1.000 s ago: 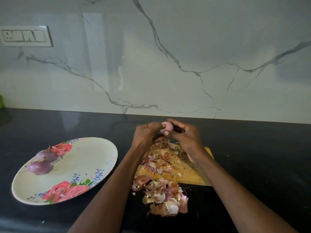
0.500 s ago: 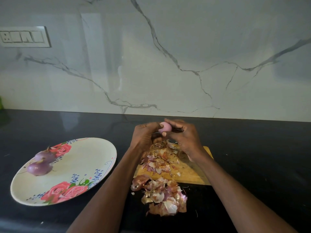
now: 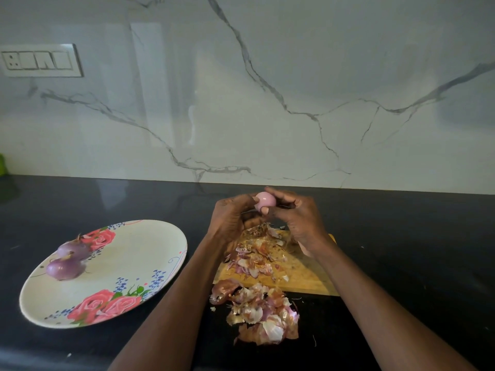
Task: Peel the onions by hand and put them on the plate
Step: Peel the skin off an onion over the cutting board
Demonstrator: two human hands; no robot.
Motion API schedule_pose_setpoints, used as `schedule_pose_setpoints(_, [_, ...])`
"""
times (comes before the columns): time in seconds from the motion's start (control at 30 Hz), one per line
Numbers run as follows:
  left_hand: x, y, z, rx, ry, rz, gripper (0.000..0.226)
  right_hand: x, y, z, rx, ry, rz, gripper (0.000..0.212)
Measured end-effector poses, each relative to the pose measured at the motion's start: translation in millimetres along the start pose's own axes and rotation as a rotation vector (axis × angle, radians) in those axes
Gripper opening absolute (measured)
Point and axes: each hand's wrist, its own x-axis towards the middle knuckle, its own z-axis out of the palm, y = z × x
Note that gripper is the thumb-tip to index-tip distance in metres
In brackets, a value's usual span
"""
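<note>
- Pale pink, glossy and almost bare, the small round onion (image 3: 265, 201) is held up between both hands above the far end of the wooden cutting board (image 3: 302, 277), well clear of the plate.
- Left hand (image 3: 231, 216) curls its fingers round the onion's left side; right hand (image 3: 294, 215) pinches it from the right, with a thumb tip pressed on its lower front.
- Compared with 1 second ago, the onion has been turned a little and more of its smooth surface faces up; the hands have hardly shifted over the board.
- That suggests the papery skin is nearly all off (any scrap left on the hidden underside cannot be seen), so the transfer to the plate is probably close.
- White oval plate with pink rose print (image 3: 150, 245) sits to the left on the black stone counter (image 3: 401, 250) and already carries 2 peeled purple onions (image 3: 65, 267), touching each other near its far-left rim.
- Dry brown-and-purple skins (image 3: 263, 311) litter the board and spill in a heap onto the counter in front of it.
</note>
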Motion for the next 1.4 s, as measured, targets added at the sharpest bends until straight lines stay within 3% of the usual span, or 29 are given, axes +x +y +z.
schedule_pose_setpoints(0.37, [1,1,-1,-0.052,-0.037,0.02,0.016,0,-8,-2,0.176,-0.004,0.092,0.042])
schedule_pose_setpoints(0.57, [5,-2,-3,0.002,0.05,0.037,0.014,-1,-4,1,0.073,0.102,0.031,0.043])
schedule_pose_setpoints(0.8, [2,-7,-5,0.231,-0.045,0.086,0.016,1,2,0,-0.097,0.155,-0.075,0.042])
schedule_pose_setpoints(1.03, [5,-8,-7,0.324,0.023,0.154,0.012,2,7,1,-0.174,0.159,-0.095,0.043])
schedule_pose_setpoints(1.4, [4,-4,-5,0.188,0.019,0.097,0.011,2,0,0,0.081,0.141,0.082,0.038])
